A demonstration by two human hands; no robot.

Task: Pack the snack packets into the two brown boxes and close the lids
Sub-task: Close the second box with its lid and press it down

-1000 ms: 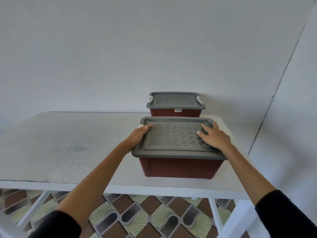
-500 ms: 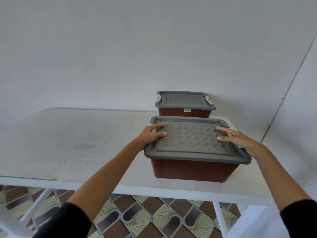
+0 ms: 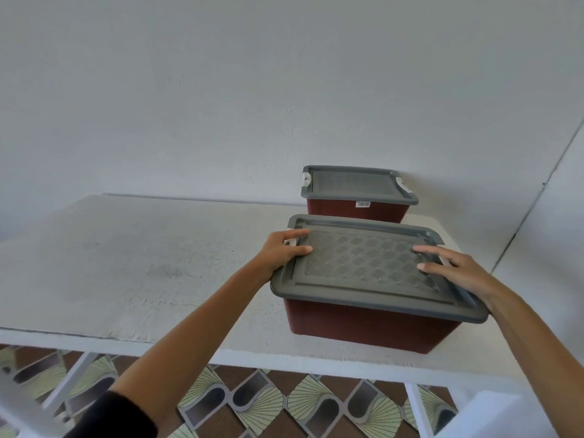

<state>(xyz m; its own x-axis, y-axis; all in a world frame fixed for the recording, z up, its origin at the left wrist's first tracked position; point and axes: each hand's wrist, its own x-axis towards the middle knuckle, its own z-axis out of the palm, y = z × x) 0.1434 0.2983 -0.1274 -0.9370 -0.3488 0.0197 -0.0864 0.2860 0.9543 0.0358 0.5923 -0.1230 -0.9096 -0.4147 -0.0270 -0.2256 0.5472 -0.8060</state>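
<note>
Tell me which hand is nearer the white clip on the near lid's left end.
Left. The left hand touches the white clip; the right hand rests on the near lid's opposite end.

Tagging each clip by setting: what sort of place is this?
Probably a plain room in a home: a white-painted table against a bare white wall, patterned floor tiles beneath, and the near brown box and far brown box on top.
</note>
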